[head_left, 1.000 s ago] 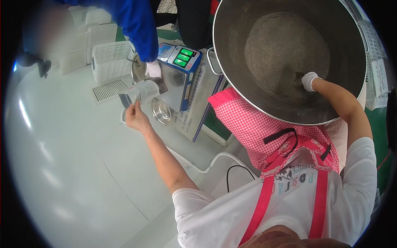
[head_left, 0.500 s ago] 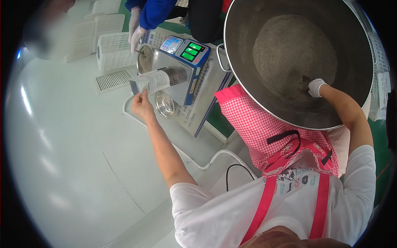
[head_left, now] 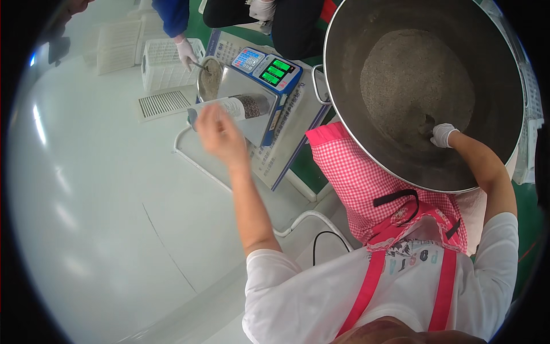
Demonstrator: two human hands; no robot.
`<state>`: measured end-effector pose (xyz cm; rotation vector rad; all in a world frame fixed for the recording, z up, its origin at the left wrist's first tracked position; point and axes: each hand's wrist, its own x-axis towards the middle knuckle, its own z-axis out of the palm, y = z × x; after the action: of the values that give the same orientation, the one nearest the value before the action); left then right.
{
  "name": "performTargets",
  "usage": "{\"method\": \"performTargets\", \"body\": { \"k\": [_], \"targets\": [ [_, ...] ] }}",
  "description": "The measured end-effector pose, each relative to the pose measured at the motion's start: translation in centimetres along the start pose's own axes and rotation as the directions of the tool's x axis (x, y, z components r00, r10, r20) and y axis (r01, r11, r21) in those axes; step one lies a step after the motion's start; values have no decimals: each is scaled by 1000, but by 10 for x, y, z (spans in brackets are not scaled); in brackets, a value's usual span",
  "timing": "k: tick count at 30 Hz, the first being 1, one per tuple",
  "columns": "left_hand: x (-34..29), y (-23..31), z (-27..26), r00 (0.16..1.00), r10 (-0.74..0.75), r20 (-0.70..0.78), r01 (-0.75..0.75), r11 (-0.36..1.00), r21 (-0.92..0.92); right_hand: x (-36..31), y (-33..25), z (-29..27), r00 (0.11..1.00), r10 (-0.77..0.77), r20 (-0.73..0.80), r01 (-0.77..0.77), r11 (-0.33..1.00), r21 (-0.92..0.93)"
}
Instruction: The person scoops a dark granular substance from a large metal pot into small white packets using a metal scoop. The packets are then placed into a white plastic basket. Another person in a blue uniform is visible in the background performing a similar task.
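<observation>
My bare left hand (head_left: 222, 136) is blurred above the near end of a clear and white bag (head_left: 250, 106), its fingers slightly apart. The bag, with dark grains at its far end, lies on the silver pan (head_left: 238, 83) of a blue digital scale (head_left: 279, 71). My right hand (head_left: 442, 136), in a white glove, reaches into a large steel pot (head_left: 395, 166). It is closed on a dark scoop-like tool (head_left: 426, 124), mostly hidden in grey-brown powder (head_left: 409, 80). My left hand hides the place where a small steel bowl stood.
A co-worker's gloved hand (head_left: 186, 54) holds a spoon handle in a bowl of powder (head_left: 211, 77) beside the scale. White plastic baskets (head_left: 166, 71) stand behind it. A white pipe rail (head_left: 197, 162) bends in front. The pot's handle (head_left: 318, 85) sticks out towards the scale.
My left hand has come off the bag's near edge and moved right, over the bag. The co-worker's hands have parted; one stays at the powder bowl. My right hand stays in the pot.
</observation>
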<state>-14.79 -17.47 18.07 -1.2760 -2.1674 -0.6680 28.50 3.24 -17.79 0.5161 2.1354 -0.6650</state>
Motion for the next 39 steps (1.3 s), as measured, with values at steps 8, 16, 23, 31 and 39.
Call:
{"method": "performTargets", "body": {
  "k": [8, 16, 23, 31, 39],
  "targets": [
    [-87, 219, 105, 704, 510, 494, -103, 762, -639, 35, -17, 37, 992, -56, -113, 68, 992, 105],
    [-125, 222, 215, 381, 383, 842, -212, 922, -324, 16, -45, -26, 991, 39, 131, -53, 993, 106],
    [-119, 221, 216, 470, 443, 763, -208, 896, -392, -35, -23, -144, 621, 253, -742, 582, 485, 653],
    [-92, 240, 185, 736, 576, 356, -283, 739, -611, -89, 27, -156, 843, 510, -173, -393, 802, 449],
    [-113, 236, 188, 661, 612, 434, -373, 770, -517, -221, 20, -151, -87, 154, -984, 120, 982, 143]
  ]
}}
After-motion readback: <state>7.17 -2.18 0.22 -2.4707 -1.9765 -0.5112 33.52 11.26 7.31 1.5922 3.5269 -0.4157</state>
